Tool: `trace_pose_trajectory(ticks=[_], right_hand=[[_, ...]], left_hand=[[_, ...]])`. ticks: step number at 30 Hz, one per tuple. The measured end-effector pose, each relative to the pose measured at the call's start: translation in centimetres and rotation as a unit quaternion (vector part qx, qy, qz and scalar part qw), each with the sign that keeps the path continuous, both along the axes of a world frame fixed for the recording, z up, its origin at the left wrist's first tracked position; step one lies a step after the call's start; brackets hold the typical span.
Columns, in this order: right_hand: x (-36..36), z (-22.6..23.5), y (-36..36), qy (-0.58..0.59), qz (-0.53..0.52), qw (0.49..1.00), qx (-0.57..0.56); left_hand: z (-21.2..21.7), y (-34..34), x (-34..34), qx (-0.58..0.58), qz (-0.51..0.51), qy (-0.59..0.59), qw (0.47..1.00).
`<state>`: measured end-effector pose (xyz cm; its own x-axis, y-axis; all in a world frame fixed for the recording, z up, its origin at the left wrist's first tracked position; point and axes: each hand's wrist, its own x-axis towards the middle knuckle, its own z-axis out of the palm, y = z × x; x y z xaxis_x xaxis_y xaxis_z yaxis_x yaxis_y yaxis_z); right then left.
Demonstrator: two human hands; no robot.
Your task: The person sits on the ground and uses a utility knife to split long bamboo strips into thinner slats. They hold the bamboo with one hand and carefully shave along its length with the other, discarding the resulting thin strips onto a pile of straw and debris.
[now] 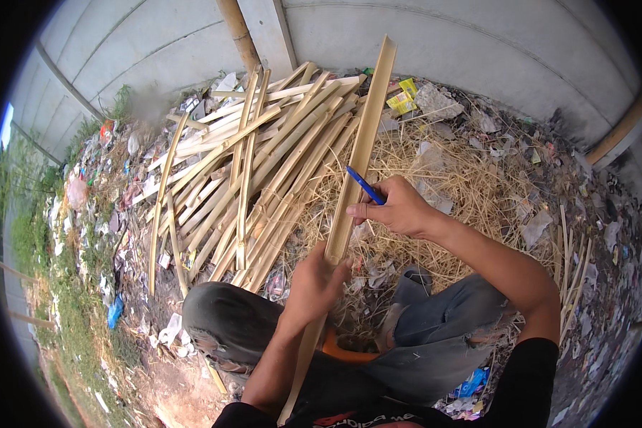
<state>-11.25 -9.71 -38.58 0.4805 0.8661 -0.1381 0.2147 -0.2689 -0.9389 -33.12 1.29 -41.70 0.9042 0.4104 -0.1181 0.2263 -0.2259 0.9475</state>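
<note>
Ground strewn with dry straw [471, 185] and scattered litter fills the view, bounded at the top by a grey concrete wall [478, 43] with a bamboo pole [237, 32] leaning against it. A large heap of split bamboo strips [257, 164] lies on the ground to the left of centre, the pale lengths crossing one another at loose angles. The person sits with knees bent in torn grey jeans [435, 342], looking down over their own lap. One long split bamboo slat [360, 153] runs from the lap up and away toward the wall, rising above the heap. The left hand [314, 282] grips this slat low down, fingers curled tightly round it and the thumb pressed against its edge. The right hand [399, 207] rests against the slat higher up, touching its right edge, with the fingers bunched together and pinching a blue pen [365, 185], whose tip lies on the slat's surface. A sliver of something orange [339, 352] shows between the legs, just beside the slat's lower part.
</note>
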Motion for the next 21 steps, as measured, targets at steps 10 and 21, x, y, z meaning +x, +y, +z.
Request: trace_pose_trajectory(ticks=[10,21], right_hand=[[-0.4,0.6,1.0,-0.041,0.064,0.996,-0.04],[1.3,1.3,-2.4,0.171,0.166,0.971,0.004]], left_hand=[[-0.3,1.6,-1.0,-0.017,0.057,0.032,0.998],[-0.7,1.7,-0.4,-0.136,0.002,-0.107,0.985]])
